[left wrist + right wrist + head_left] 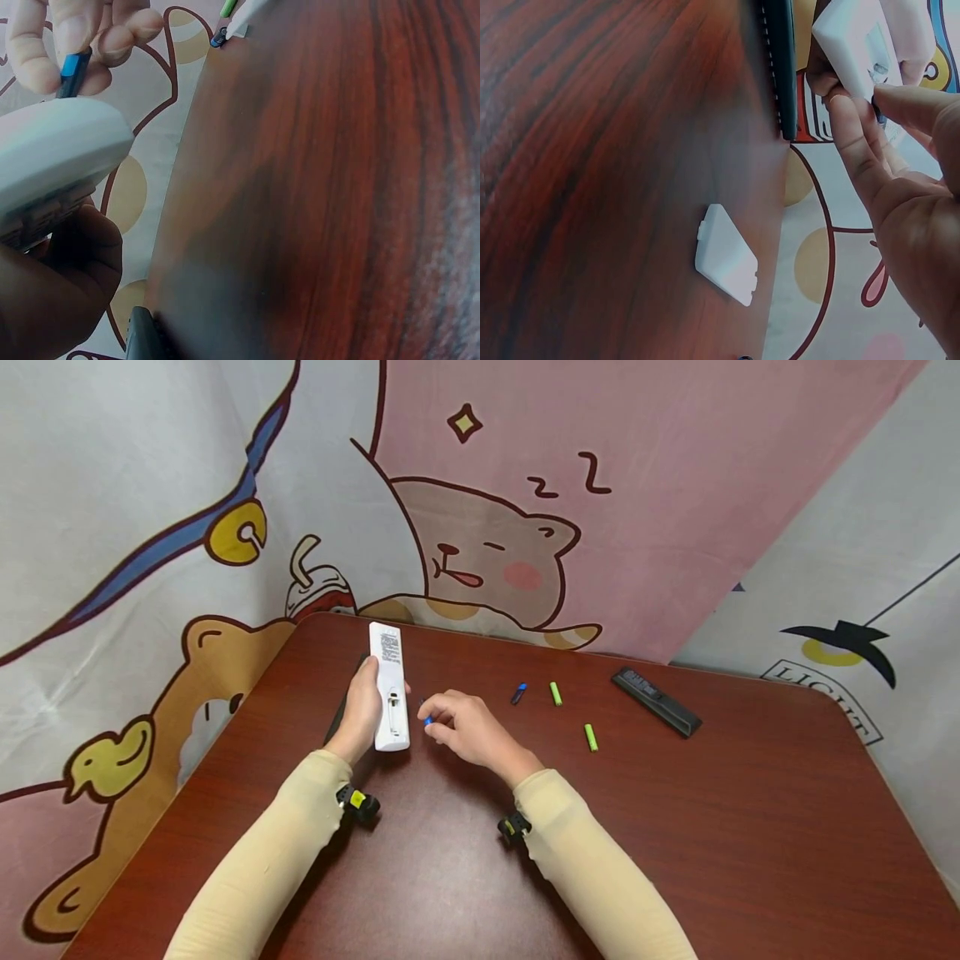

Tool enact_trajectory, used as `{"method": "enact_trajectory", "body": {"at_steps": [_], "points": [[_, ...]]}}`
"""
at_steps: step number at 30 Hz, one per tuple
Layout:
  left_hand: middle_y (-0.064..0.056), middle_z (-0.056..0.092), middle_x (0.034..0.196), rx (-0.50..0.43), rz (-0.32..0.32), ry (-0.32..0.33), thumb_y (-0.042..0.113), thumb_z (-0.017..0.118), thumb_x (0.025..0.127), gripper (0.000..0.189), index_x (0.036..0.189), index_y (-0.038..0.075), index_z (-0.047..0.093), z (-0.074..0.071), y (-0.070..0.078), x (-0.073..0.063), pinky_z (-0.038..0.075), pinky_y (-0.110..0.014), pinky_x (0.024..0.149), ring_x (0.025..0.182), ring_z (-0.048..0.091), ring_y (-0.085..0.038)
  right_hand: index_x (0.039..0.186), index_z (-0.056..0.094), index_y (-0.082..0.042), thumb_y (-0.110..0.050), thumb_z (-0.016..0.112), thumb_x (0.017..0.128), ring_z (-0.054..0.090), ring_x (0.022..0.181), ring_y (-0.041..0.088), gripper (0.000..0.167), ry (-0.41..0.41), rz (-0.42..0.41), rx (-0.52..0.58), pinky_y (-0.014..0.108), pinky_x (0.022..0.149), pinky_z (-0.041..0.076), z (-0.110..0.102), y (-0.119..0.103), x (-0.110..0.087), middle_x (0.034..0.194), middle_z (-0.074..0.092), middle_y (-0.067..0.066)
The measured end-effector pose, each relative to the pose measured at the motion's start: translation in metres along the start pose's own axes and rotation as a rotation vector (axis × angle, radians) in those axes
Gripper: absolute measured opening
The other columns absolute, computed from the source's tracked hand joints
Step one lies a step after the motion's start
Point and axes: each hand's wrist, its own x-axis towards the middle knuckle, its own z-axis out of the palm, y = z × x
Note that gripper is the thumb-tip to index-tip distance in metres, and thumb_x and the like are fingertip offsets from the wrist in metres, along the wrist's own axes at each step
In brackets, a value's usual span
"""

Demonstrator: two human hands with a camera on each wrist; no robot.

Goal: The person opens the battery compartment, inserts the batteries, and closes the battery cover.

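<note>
My left hand [362,706] grips a white remote control [389,672], its back turned up and the battery compartment [393,714] uncovered. The left wrist view shows the remote's end [82,139] from the side, with the thumb and fingers curled around it. Beside the remote, my right hand [467,727] pinches a blue and black battery [73,73] between thumb and fingers. A white battery cover [726,255] lies on the table in the right wrist view; the right hand seems to hide it in the head view.
Another blue and black battery [519,693] and two green batteries [556,694] lie right of my hands. Farther right is a black remote [656,702]. A dark flat object [337,720] lies under the left hand. A patterned cloth [637,510] hangs behind the table [735,827].
</note>
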Motion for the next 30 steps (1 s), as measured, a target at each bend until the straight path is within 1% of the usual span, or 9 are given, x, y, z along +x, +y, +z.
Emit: {"method": "enact_trajectory", "body": {"at_steps": [3, 6, 10, 15, 18, 20, 24, 27, 30], "points": [[-0.003, 0.059, 0.077, -0.009, 0.012, 0.001, 0.035, 0.013, 0.114, 0.052, 0.134, -0.001, 0.045, 0.001, 0.001, 0.000, 0.046, -0.026, 0.057, 0.062, 0.055, -0.011, 0.107, 0.070, -0.002, 0.002, 0.070, 0.094, 0.070, 0.087, 0.022, 0.013, 0.005, -0.035, 0.017, 0.022, 0.075, 0.055, 0.001, -0.001, -0.001, 0.104, 0.067, 0.012], [-0.009, 0.060, 0.082, -0.012, 0.021, -0.005, 0.035, 0.014, 0.114, 0.050, 0.134, 0.000, 0.044, 0.002, 0.001, 0.000, 0.046, -0.026, 0.057, 0.062, 0.055, -0.011, 0.105, 0.070, -0.003, 0.002, 0.071, 0.093, 0.070, 0.086, 0.022, 0.013, 0.008, -0.056, 0.021, 0.021, 0.074, 0.055, 0.002, -0.002, -0.001, 0.102, 0.067, 0.012], [-0.015, 0.061, 0.087, -0.029, 0.023, -0.014, 0.034, 0.014, 0.114, 0.048, 0.132, 0.000, 0.043, 0.003, 0.000, -0.001, 0.047, -0.026, 0.056, 0.061, 0.056, -0.012, 0.105, 0.070, 0.000, 0.002, 0.070, 0.094, 0.070, 0.084, 0.021, 0.012, 0.004, -0.068, 0.033, 0.020, 0.073, 0.055, 0.003, -0.002, -0.001, 0.101, 0.067, 0.012], [-0.015, 0.063, 0.089, -0.012, 0.007, -0.015, 0.036, 0.013, 0.114, 0.052, 0.133, -0.001, 0.045, 0.004, 0.000, -0.001, 0.050, -0.026, 0.058, 0.062, 0.059, -0.011, 0.107, 0.069, 0.002, 0.002, 0.069, 0.094, 0.069, 0.077, 0.019, 0.013, -0.011, -0.065, 0.070, 0.020, 0.070, 0.055, 0.006, -0.003, -0.002, 0.100, 0.067, 0.012], [-0.015, 0.063, 0.090, -0.001, -0.001, -0.013, 0.038, 0.013, 0.114, 0.054, 0.135, -0.001, 0.046, 0.004, 0.000, -0.001, 0.051, -0.026, 0.058, 0.063, 0.059, -0.011, 0.107, 0.070, 0.002, 0.003, 0.069, 0.094, 0.069, 0.077, 0.019, 0.013, -0.018, -0.069, 0.094, 0.020, 0.070, 0.056, 0.008, -0.004, -0.002, 0.101, 0.067, 0.015], [-0.015, 0.063, 0.089, -0.011, -0.004, -0.014, 0.038, 0.014, 0.114, 0.054, 0.134, -0.001, 0.046, 0.005, 0.000, -0.001, 0.051, -0.026, 0.059, 0.063, 0.059, -0.012, 0.106, 0.070, 0.001, 0.004, 0.069, 0.094, 0.069, 0.078, 0.019, 0.013, -0.020, -0.075, 0.112, 0.020, 0.069, 0.056, 0.010, -0.005, -0.002, 0.101, 0.067, 0.017], [-0.015, 0.063, 0.087, -0.021, 0.010, -0.010, 0.036, 0.016, 0.114, 0.051, 0.130, -0.001, 0.047, 0.005, -0.001, 0.000, 0.050, -0.026, 0.060, 0.064, 0.059, -0.013, 0.105, 0.070, 0.000, 0.005, 0.069, 0.093, 0.068, 0.075, 0.015, 0.013, -0.019, -0.091, 0.138, 0.022, 0.068, 0.057, 0.012, -0.005, -0.003, 0.100, 0.066, 0.018], [-0.012, 0.062, 0.083, -0.011, 0.025, -0.007, 0.035, 0.016, 0.114, 0.049, 0.130, 0.000, 0.046, 0.005, 0.000, 0.000, 0.050, -0.026, 0.059, 0.063, 0.058, -0.013, 0.105, 0.070, 0.000, 0.004, 0.069, 0.093, 0.066, 0.073, 0.010, 0.013, -0.020, -0.102, 0.143, 0.022, 0.067, 0.057, 0.013, -0.005, -0.003, 0.098, 0.066, 0.015], [-0.007, 0.060, 0.080, -0.002, 0.026, -0.009, 0.035, 0.016, 0.113, 0.049, 0.132, 0.000, 0.045, 0.005, 0.000, -0.001, 0.049, -0.026, 0.059, 0.062, 0.058, -0.013, 0.106, 0.070, 0.000, 0.002, 0.069, 0.094, 0.064, 0.071, 0.006, 0.012, -0.026, -0.115, 0.150, 0.022, 0.066, 0.057, 0.013, -0.004, -0.002, 0.098, 0.066, 0.014]]}}
